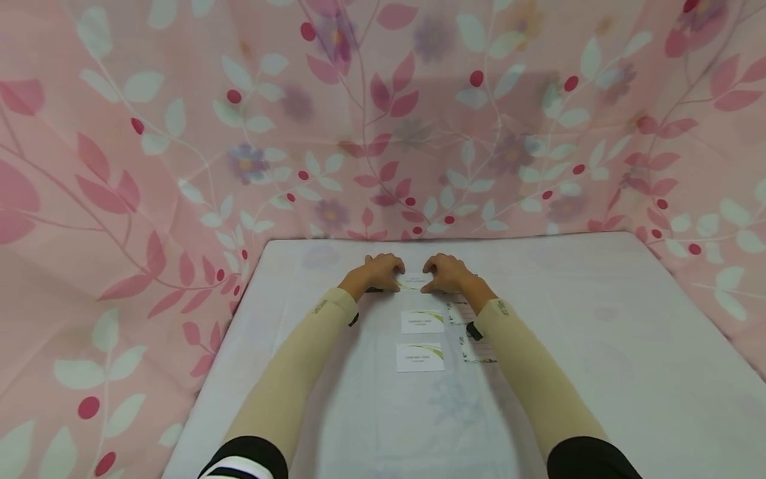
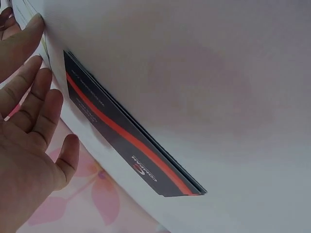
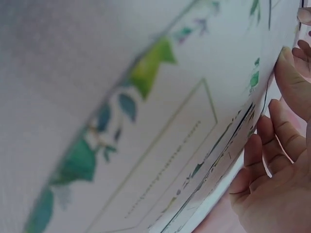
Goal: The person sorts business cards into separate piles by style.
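Observation:
At the table's far side, a white business card with a green swoosh lies between both hands. My left hand is at its left end, thumb tip by the near corner and the other fingers bent loosely beyond. Opposite, my right hand is at the right end, its thumb likewise at the near corner. In the wrist views, thumb and fingers stand apart on each hand. A stack of black business cards with a red stripe lies next to my left hand. Near my right wrist are white cards with leafy borders.
Two more green-swoosh cards lie in a column nearer me. Leaf-bordered cards are partly hidden under my right forearm. A white cloth covers the table; a pink floral curtain hangs behind its far edge.

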